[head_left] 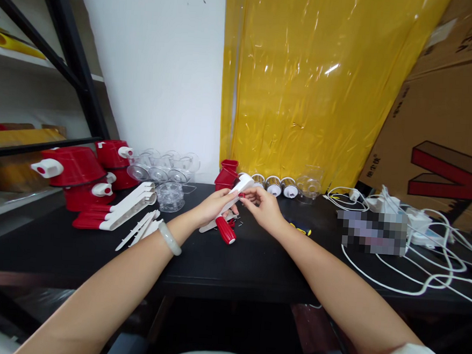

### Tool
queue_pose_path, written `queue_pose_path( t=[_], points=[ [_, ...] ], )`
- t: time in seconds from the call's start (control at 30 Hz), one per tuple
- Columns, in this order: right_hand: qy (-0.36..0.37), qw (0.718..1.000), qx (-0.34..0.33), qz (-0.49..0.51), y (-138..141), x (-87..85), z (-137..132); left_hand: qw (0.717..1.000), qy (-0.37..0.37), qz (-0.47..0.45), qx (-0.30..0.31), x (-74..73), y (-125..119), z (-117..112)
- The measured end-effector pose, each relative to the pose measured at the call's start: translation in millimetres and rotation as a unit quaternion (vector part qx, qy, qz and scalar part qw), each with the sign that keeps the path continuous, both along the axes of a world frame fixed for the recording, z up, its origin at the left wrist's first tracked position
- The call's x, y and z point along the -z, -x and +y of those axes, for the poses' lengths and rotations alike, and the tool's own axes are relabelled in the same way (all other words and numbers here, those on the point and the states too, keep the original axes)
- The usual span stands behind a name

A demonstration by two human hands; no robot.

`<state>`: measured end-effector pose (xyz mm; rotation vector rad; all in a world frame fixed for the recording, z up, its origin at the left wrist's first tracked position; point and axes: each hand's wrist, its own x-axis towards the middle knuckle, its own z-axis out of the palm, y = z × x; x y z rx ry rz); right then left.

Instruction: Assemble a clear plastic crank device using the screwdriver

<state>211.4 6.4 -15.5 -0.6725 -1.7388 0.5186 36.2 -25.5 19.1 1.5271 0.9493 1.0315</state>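
Note:
My left hand is wrapped round a white crank handle with a red grip at its lower end. The handle tilts, its rounded white head up and to the right. My right hand is closed in a pinch at the handle's side, on a small red piece partly hidden by the fingers. Beneath the hands lie a few small screws and a flat white strip. Behind them stands a red plastic housing.
On the left are red housings with white knobs, more crank handles, white strips and clear plastic parts. Metal drums line the back. A yellow-and-blue tool lies right of my hand; white cables tangle farther right.

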Motion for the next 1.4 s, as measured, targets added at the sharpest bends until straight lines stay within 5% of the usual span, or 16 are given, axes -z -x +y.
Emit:
queue_pose_path(
  t=[1.4],
  points=[
    [-0.012, 1.000, 0.007, -0.023, -2.6, -4.1, -3.1, 0.999, -0.002, 0.017, 0.040, 1.1, 1.0, 0.5]
  ],
)
